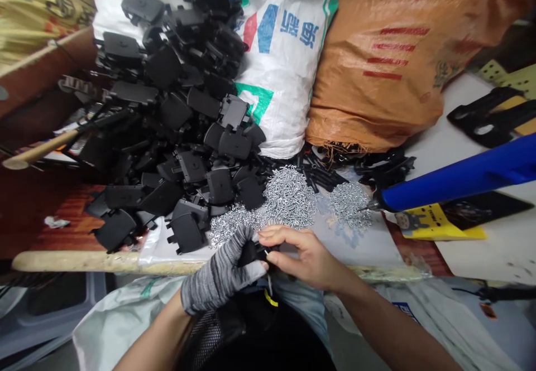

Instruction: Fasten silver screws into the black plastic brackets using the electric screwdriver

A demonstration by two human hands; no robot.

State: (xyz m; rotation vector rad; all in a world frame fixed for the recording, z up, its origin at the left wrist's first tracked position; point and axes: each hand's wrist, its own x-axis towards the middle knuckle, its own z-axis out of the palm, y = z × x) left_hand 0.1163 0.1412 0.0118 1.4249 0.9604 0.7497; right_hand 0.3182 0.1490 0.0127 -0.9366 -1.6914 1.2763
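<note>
Just beside the heaped screws (pixel 288 199), my gloved left hand (pixel 224 275) clamps a black part (pixel 248 254), my right hand (pixel 309 256) pinching it too!

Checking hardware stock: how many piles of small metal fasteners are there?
3: left pile beside the gloved left hand; larger middle pile; right pile by the blue tool. Others may be hidden.

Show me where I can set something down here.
Free: the plastic sheet between the rightmost screw pile and the front rail; the reddish wood between the white scrap and the black plastic parts. Crowded: left of centre, under those parts, and beyond the right hand, where the largest screw pile lies.
</note>
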